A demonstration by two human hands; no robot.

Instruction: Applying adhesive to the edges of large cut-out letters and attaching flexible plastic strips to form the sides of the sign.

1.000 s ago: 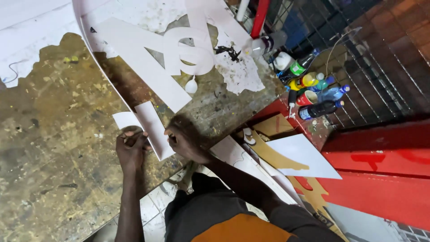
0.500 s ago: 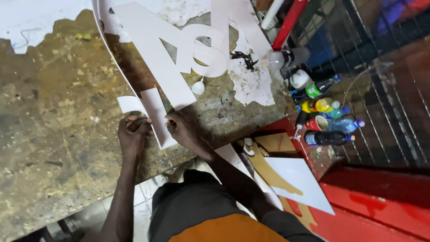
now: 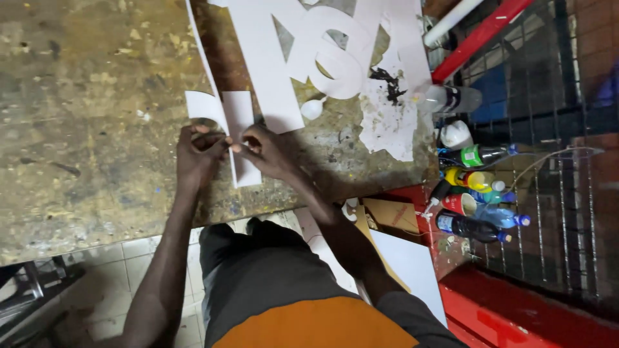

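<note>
Here, left hand [image 3: 196, 154] & right hand [image 3: 267, 151] both pinching white cutout strip [image 3: 240, 138], fingertips meeting, on worn table [image 3: 84, 129].

Seen from above, the person's two bare forearms ran uncovered from elbow to wrist, with no sleeve, watch, band or ring showing on either. The left hand [image 3: 196, 153] and the right hand [image 3: 267, 151] were bare as well, without gloves. The near part of the body wore a garment in two colours: a dark grey, slightly creased fabric panel [image 3: 258, 270] farther from the camera, and below it a broad orange fabric panel [image 3: 316, 325] with a curved upper edge at the near edge.
</note>
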